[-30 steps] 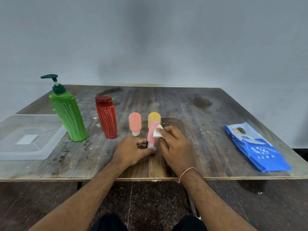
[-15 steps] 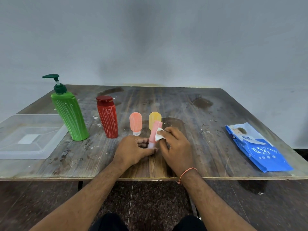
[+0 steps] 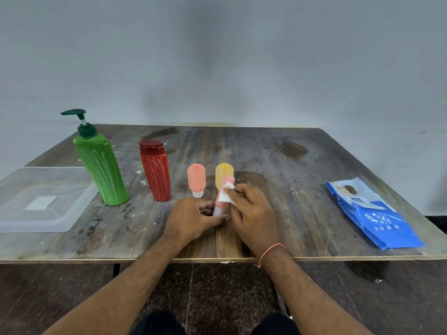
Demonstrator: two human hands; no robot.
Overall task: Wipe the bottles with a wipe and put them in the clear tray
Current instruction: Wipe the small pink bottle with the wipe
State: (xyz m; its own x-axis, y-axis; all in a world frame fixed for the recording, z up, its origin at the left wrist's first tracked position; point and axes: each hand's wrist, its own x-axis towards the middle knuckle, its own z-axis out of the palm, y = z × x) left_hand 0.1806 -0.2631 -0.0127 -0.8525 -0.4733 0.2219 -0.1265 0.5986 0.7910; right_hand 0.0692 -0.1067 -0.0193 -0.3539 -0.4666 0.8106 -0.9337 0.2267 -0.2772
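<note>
My left hand (image 3: 193,220) grips the lower end of a small pink bottle (image 3: 223,195) near the table's front middle. My right hand (image 3: 251,212) pinches a white wipe (image 3: 227,195) against the bottle's side. Behind them stand a yellow bottle (image 3: 223,174), a salmon bottle (image 3: 196,178), a red bottle (image 3: 156,174) and a green pump bottle (image 3: 100,168), all streaked with white. The clear tray (image 3: 36,215) lies at the table's left edge with nothing in it.
A blue pack of wipes (image 3: 372,215) lies at the right side of the worn wooden table (image 3: 278,160). A grey wall stands close behind the table. My knees show below the front edge.
The pink bottle has tilted slightly to the right. The wipe has slid a little down its side, with my right hand following. My left hand has stayed put.
</note>
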